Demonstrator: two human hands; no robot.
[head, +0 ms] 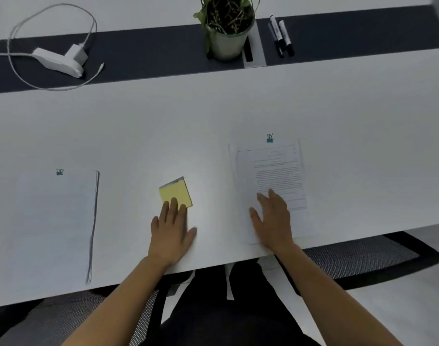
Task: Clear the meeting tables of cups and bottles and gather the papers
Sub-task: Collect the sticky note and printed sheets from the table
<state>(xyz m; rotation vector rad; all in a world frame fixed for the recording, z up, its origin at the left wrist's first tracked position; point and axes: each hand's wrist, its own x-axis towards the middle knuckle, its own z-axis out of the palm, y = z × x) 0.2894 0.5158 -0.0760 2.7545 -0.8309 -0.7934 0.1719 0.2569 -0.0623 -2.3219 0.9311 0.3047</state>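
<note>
A printed paper stack (270, 171) with a teal binder clip (269, 138) lies on the white table (188, 126), right of centre. My right hand (273, 218) rests flat on its lower part, fingers spread. A yellow sticky-note pad (176, 192) sits in the middle near the front edge; my left hand (172, 233) lies flat with its fingertips on the pad's near edge. At the left lies a second clipped stack of blank-faced sheets (56, 221). No cups or bottles are in view.
A potted plant (227, 28) stands on the dark centre strip (151, 53), beside a cable port (249, 53). Two markers (280, 36) lie to its right. A white power strip with charger and cable (61, 59) sits far left. Black mesh chairs (363, 258) stand below the table edge.
</note>
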